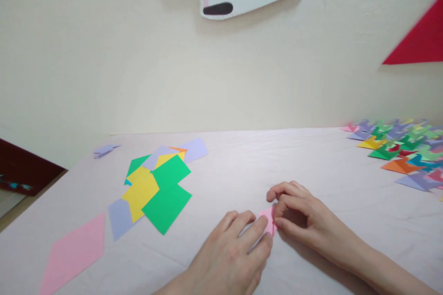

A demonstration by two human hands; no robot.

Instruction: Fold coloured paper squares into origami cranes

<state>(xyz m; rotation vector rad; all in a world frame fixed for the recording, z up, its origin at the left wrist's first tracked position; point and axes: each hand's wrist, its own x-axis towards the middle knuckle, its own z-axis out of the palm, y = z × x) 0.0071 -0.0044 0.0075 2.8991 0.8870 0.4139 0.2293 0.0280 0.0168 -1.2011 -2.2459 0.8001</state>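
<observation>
A small folded piece of pink origami paper (266,215) lies on the cloth between my two hands. My left hand (235,249) has its fingers bent, with the nearest fingertips closed on the paper's left and lower edge. From the right, my right hand (301,216) pinches the same paper between thumb and index finger, its other fingers curled above. Part of the fold is hidden behind the fingers, and a crease line shows near the right fingertips.
Loose paper squares, among them green (166,209), yellow (140,189) and pink (76,253), overlap at left. A folded lilac piece (104,150) lies at the far left. Several folded paper figures (401,165) stand at right. Behind the white cloth (224,156) rises a wall (221,69).
</observation>
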